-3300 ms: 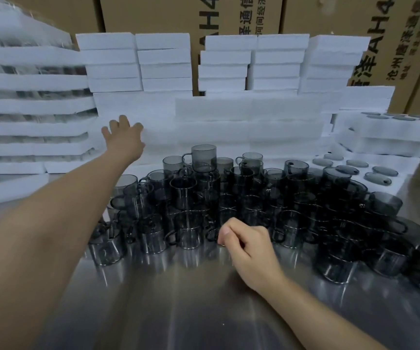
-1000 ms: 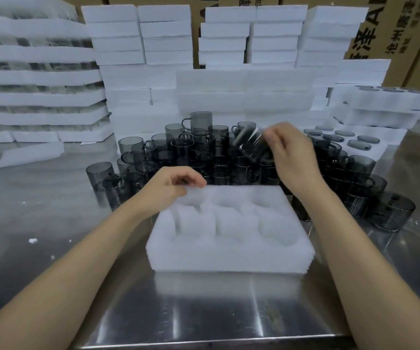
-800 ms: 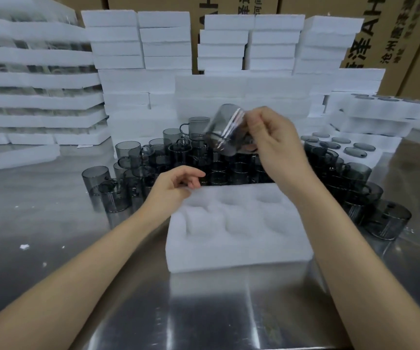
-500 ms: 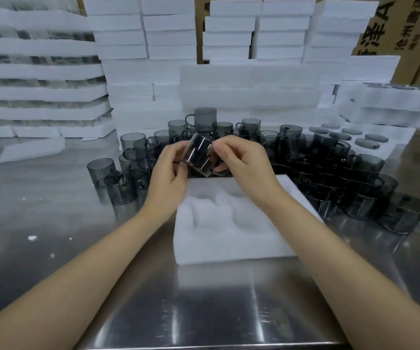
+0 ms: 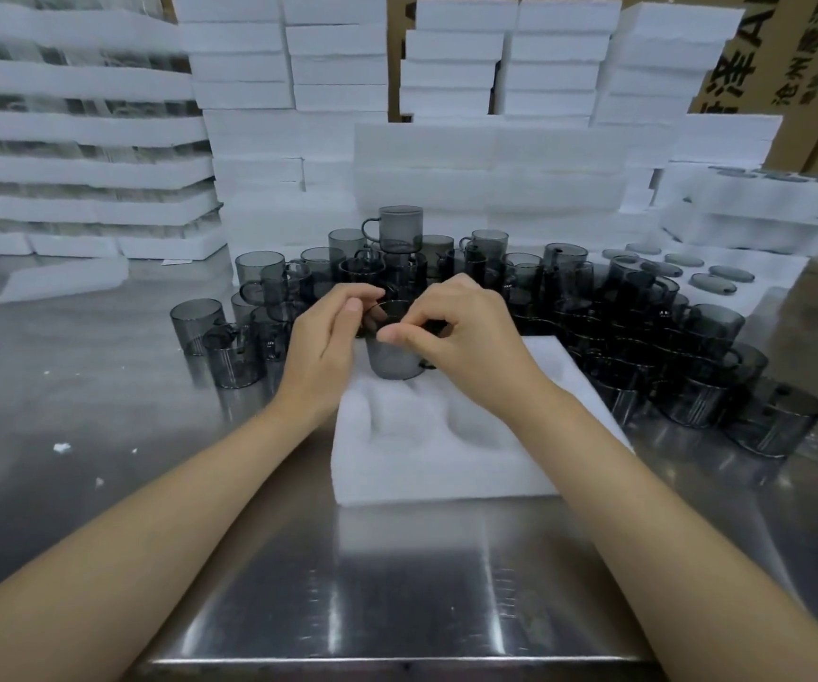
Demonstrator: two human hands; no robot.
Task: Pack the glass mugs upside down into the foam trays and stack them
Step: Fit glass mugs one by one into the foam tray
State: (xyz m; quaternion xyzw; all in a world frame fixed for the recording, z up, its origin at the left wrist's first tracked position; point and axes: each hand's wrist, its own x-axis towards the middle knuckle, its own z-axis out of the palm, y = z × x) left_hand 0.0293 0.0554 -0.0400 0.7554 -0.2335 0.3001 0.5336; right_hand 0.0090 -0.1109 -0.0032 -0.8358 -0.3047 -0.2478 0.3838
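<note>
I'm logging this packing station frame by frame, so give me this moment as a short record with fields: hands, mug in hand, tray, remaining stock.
left hand: fingers on the left side of the held mug
right hand: pinching the held mug from the right
held mug: smoky grey glass, at the tray's far-left pocket; seating unclear
foam tray: white, on the steel table, near pockets empty
loose mugs: dense cluster behind and right of the tray
spare foam: stacked at the back
</note>
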